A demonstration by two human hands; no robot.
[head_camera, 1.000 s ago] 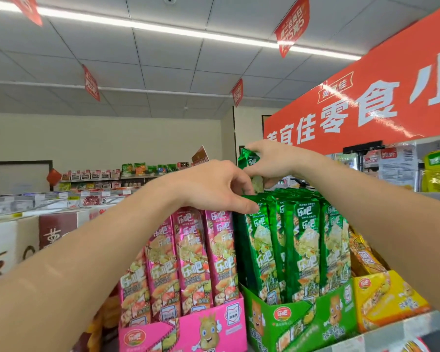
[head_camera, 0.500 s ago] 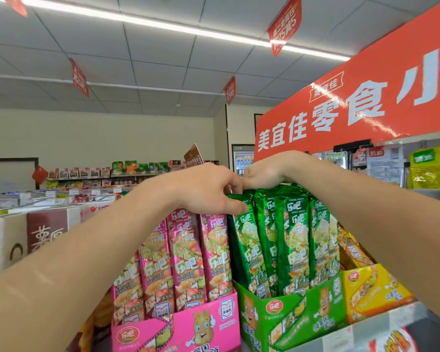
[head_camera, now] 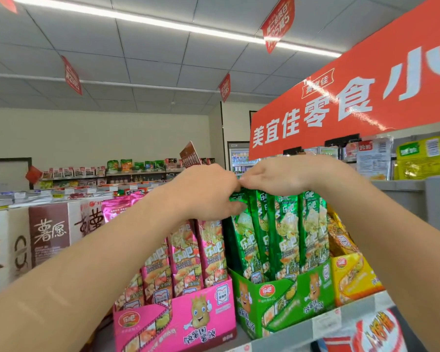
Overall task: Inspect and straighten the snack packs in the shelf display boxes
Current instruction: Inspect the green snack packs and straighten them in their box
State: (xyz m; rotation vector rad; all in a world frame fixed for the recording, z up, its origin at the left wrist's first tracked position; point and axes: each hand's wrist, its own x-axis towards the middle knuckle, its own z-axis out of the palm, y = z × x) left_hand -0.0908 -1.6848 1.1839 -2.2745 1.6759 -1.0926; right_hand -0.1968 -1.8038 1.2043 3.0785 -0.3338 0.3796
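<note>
Head view is showing a row of tall green foil snack packs [head_camera: 280,232] standing upright in a green cardboard display box [head_camera: 277,308] on the grey shelf [head_camera: 302,336]. The packs are lying at six o'clock from both hands, with their long axis running twelve to six, so any straightening is likely going to be worked from the top seams downward.

The left hand [head_camera: 206,191] is sitting at the nine o'clock end of the row, nearer the leftmost pack, which appears to be tilting a little off its neighbours. Its fingers are curling in and pinching that pack's crimped top.

The right hand [head_camera: 274,176] is arching over the tops from three o'clock, knuckles up, and is meeting the left hand. Its fingertips are bending down out of sight, so I cannot tell whether it is gripping a pack.

Pink foil snack packs [head_camera: 188,257] in a pink cardboard display box [head_camera: 178,321] are standing at nine o'clock of the green box, and a yellow cardboard display box [head_camera: 353,275] is sitting at three o'clock.
</note>
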